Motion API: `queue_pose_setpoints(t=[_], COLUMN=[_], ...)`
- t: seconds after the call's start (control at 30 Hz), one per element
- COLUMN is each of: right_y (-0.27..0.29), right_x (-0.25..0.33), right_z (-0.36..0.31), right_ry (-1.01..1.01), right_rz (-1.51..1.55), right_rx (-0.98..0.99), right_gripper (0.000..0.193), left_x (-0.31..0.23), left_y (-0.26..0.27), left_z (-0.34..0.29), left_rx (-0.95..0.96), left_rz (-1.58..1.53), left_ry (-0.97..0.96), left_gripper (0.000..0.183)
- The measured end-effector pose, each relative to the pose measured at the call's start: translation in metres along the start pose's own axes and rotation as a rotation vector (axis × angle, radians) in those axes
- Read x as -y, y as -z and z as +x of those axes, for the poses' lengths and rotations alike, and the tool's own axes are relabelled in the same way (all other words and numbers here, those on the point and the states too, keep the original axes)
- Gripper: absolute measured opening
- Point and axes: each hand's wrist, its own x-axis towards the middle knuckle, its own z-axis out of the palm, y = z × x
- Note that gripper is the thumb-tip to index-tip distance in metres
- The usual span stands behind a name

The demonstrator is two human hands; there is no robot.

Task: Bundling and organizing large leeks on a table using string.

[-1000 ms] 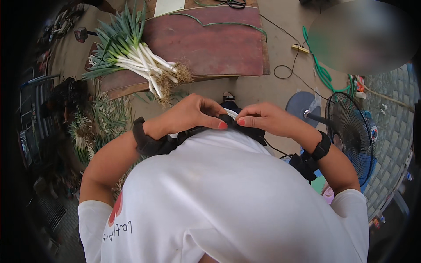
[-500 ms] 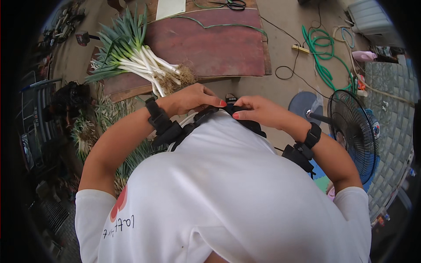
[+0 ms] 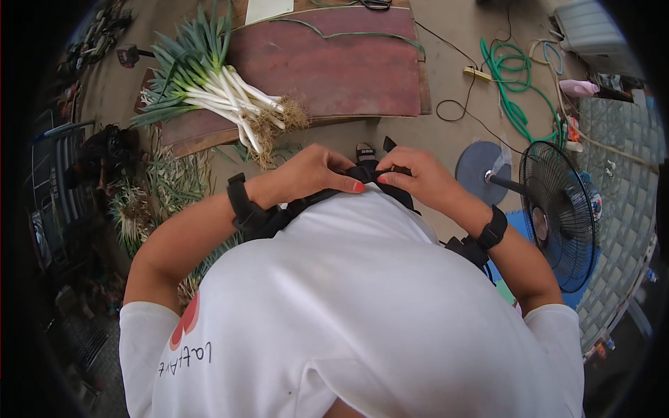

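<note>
At my waist, below the table edge, a black waist strap (image 3: 364, 173) runs across the front of my white shirt. My left hand (image 3: 310, 171) is closed on its left part, thumb pressed on top. My right hand (image 3: 417, 173) pinches the strap just to the right, and a pointed black strap end (image 3: 389, 144) sticks up beside its fingers. Black bands circle both wrists, with dark devices partly hidden under the forearms. Beyond my left hand, a bundle of leeks (image 3: 226, 94) lies on the red-topped table (image 3: 348, 73), roots toward me.
A long green leaf (image 3: 362, 33) and a white sheet (image 3: 268, 10) lie on the table; scissors (image 3: 375, 4) show at the top. More leeks (image 3: 132, 216) are on the floor at left. A black fan (image 3: 557, 216) stands right, near a coiled green hose (image 3: 514, 104) and cables.
Both hands have shifted slightly at the waist strap, and a pointed strap end now shows by my right hand. The view has moved a little; the leeks lie as before.
</note>
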Motion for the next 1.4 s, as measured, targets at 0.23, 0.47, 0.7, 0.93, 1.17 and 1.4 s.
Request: queue_pose_setpoints(t=[0.23, 0.47, 0.7, 0.93, 1.17, 1.4], right_y=[-0.003, -0.001, 0.011, 0.018, 0.002, -0.015], right_x=[-0.001, -0.003, 0.019, 0.021, 0.037, 0.027], right_z=[-0.005, -0.002, 0.018, 0.043, 0.036, 0.030], right_ry=[0.234, -0.087, -0.263, -0.244, 0.061, 0.195], right_rz=[-0.240, 0.118, 0.135, 0.005, -0.556, -0.777], right_rx=[0.035, 0.177, 0.412, 0.574, 0.533, 0.336], right_gripper=[0.009, 0.008, 0.030, 0.022, 0.017, 0.009], left_x=[-0.007, -0.008, -0.005, -0.006, 0.006, 0.010], left_y=[0.000, -0.002, -0.004, -0.004, -0.004, -0.005], left_z=[-0.002, 0.000, 0.004, 0.007, 0.010, 0.012], left_rx=[0.002, 0.013, 0.020, 0.057, 0.053, 0.079], left_rz=[0.068, 0.199, 0.342, 0.328, 0.211, 0.160], left_ry=[-0.042, -0.056, -0.069, -0.051, -0.137, -0.077], left_gripper=[0.033, 0.041, 0.042, 0.042, 0.042, 0.037])
